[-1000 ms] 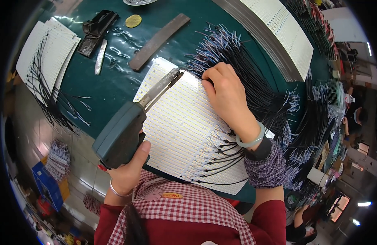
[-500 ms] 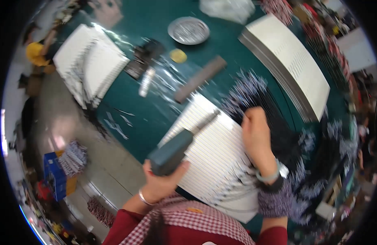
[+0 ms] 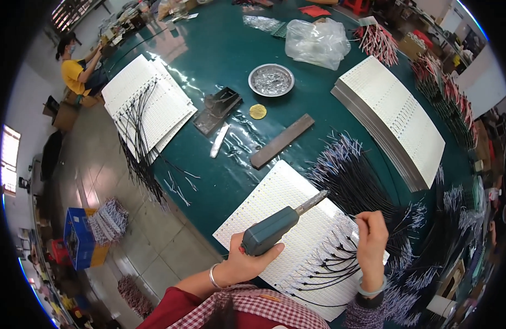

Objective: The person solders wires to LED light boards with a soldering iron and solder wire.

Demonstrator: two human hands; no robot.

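My left hand (image 3: 247, 262) wraps around the grip of a grey-green soldering gun (image 3: 275, 227), fingers curled tight on the handle, a silver bangle on the wrist. The gun's metal tip (image 3: 317, 198) points up and to the right, over a white LED panel (image 3: 297, 236) that lies on the green table (image 3: 220, 55) right in front of me. My right hand (image 3: 372, 241) hovers over the panel's right edge, fingers pressed together in a pinch on the end of a thin black wire (image 3: 349, 217). More black wires (image 3: 329, 263) lie side by side along the panel's near right edge. Just beyond my right hand sits a loose bundle of black wires with pale ends (image 3: 351, 175). Farther back on the table lie a flat dark metal bar (image 3: 282, 141), a round metal dish (image 3: 271, 80) and a stack of white panels (image 3: 398, 118).
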